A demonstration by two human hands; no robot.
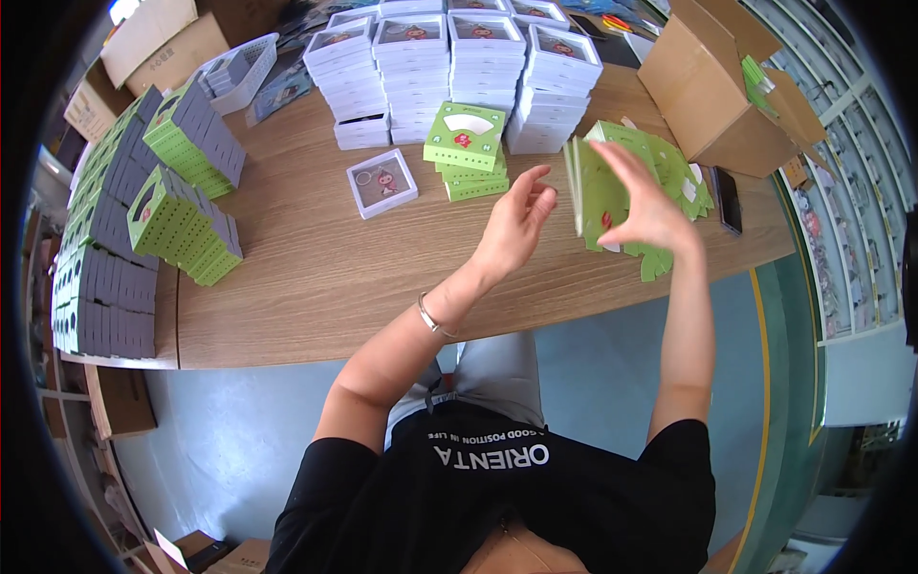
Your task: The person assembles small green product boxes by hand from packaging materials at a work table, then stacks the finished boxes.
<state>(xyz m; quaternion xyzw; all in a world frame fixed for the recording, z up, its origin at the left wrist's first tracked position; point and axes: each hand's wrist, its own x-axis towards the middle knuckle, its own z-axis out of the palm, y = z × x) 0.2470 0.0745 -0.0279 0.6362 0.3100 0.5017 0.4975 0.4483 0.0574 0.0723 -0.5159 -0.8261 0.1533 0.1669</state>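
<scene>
**Right hand at the flat green sleeves: go easy on those edges**

So, going left to right. The clear-topped keychain box (382, 183) lies on its own, left of the short stack of green-sleeved boxes (465, 137). Left hand (513, 225) hovers near that stack, fingers loosely curled, nothing in them that I can see. Right hand (655, 210) has thumb and fingers spread wide across a batch of flat green sleeves (595, 196) at the right; it's a bit blurred, so I can't tell if it's actually pinching them or just spanning them. More sleeves lie messily under and behind it.

My two cents: take card like this by opposite edges, light pressure, so the folds don't crease. I'd peel off one at a time, since thin card likes to stick together, and use that free left hand to steady it.

Surface is a wood-grain table (316, 297). Far left has rows of green-and-grey boxes (105, 258), then a plastic basket (251, 75), tall stacks of white boxes (411, 62) at the back, an open carton (703, 105) and a dark phone (727, 201) on the right. Room-wise: blue floor (239, 430), yellow floor line (762, 383), loaded shelves (834, 249) at far right.
</scene>
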